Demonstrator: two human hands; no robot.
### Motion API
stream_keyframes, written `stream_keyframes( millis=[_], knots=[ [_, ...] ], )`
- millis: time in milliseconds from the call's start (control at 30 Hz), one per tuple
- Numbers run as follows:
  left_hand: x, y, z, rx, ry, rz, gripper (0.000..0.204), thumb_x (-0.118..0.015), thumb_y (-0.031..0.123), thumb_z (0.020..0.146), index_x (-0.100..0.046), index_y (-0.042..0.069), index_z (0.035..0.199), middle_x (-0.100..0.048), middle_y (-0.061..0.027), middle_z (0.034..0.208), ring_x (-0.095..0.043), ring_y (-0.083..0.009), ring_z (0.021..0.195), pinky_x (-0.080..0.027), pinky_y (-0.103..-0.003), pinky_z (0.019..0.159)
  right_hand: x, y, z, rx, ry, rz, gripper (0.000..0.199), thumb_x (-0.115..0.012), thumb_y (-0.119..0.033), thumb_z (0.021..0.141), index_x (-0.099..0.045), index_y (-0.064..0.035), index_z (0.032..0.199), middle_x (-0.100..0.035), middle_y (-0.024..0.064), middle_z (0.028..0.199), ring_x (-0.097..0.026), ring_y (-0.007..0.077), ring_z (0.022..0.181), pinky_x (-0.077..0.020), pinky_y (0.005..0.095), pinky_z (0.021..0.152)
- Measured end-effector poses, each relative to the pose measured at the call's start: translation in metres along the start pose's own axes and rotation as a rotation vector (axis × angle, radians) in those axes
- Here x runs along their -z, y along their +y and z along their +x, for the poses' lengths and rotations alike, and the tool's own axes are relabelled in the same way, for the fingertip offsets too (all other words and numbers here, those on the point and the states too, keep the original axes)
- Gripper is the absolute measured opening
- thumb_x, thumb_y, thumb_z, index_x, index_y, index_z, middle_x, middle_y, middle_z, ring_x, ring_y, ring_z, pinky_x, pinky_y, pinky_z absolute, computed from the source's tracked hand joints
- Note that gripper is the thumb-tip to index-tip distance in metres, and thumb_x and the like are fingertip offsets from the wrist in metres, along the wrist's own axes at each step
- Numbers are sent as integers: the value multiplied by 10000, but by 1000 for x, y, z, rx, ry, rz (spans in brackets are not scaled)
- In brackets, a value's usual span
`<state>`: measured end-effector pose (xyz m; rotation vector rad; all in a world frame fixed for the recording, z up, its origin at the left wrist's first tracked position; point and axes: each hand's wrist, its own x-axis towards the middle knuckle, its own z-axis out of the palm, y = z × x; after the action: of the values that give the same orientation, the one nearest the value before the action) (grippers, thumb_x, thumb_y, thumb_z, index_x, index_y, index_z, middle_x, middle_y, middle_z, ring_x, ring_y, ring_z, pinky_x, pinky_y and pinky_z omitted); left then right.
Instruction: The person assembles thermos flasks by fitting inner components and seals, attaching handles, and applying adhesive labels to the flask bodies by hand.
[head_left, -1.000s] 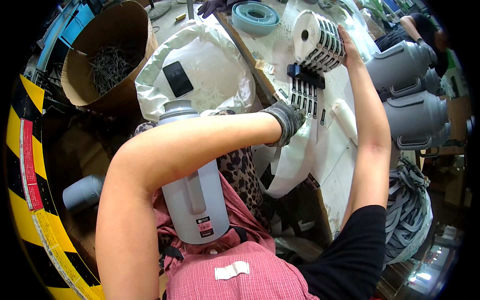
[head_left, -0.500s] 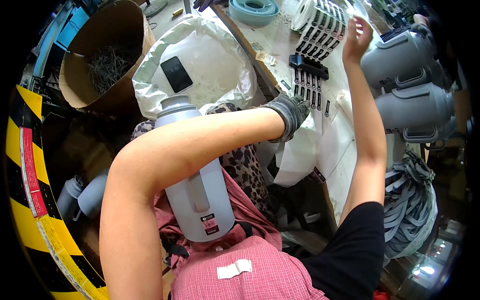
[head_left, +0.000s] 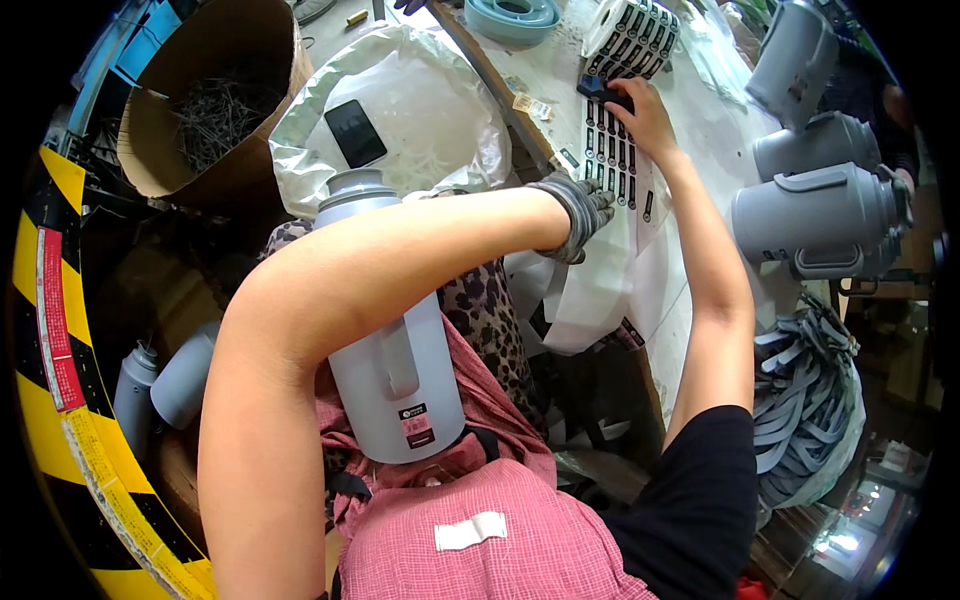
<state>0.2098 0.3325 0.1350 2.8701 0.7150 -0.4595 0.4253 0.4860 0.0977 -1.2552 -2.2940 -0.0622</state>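
A strip of black-and-white labels (head_left: 612,150) runs from a roll (head_left: 632,38) across the table toward me. My left hand (head_left: 578,215), in a grey striped glove, is closed at the strip's near end, by its left edge. My right hand (head_left: 648,118), bare, is closed on a black block-shaped object (head_left: 594,86) lying across the strip near the roll. One loose label (head_left: 648,206) sits just right of the strip. On my lap, under my left forearm, rests a large grey-blue jug (head_left: 400,400) with a handle and a label near its base; the forearm hides its middle.
Several grey jugs (head_left: 800,215) stand along the table's right side. Below them is a bag of grey straps (head_left: 805,410). A phone (head_left: 355,134) lies in a white-lined container (head_left: 440,110), beside a cardboard drum (head_left: 150,160). More jugs (head_left: 185,380) lie lower left, by a yellow-black striped edge (head_left: 60,330).
My right hand has come down and left from the raised position beside the roll onto the black block. The block sits nearer the roll. My left hand has barely shifted.
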Motion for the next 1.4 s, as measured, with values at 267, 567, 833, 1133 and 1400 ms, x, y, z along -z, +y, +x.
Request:
stream_keyframes(
  millis=[267,567,833,1133,1400],
  knots=[
    [-26,-97,-187,434,627,-1054,385,-588,229,1014,-603,112,1380,-637,-73,1361,-608,-178,1185,-484,-296,1037,23,-49,-74,-145,-211,309,316,-777,-256,864,-748,-95,1135,-650,84,1198,-532,257,1215,-388,370,1072],
    [-127,-79,-285,476,760,-1388,360,-588,180,1021,-611,29,1347,-642,-11,1204,-542,-103,1100,-449,-277,981,18,-57,-66,-213,-212,355,258,-802,-208,799,-790,-103,1034,-648,79,1062,-610,243,1025,-447,329,954],
    [-52,-15,-331,113,940,-711,221,-653,178,929,-677,-27,1006,-663,-118,1001,-602,-267,1002,-441,-363,1020,7,-69,-79,-165,-122,388,292,-819,-214,797,-789,-108,1068,-656,75,1116,-622,230,1049,-467,320,944],
    [-34,-4,-323,494,757,-429,288,-641,270,965,-693,19,1095,-711,-146,951,-688,-283,857,-539,-368,780,7,-66,-63,-352,-234,460,238,-809,-192,784,-784,-51,975,-718,80,987,-663,183,915,-502,310,851],
    [-63,-46,-226,931,557,-290,358,-541,464,991,-714,169,1098,-711,-169,1055,-666,-397,975,-520,-471,872,0,-56,-54,-432,-274,541,224,-817,-178,810,-774,-43,984,-727,1,857,-625,74,785,-503,250,754]
  ],
)
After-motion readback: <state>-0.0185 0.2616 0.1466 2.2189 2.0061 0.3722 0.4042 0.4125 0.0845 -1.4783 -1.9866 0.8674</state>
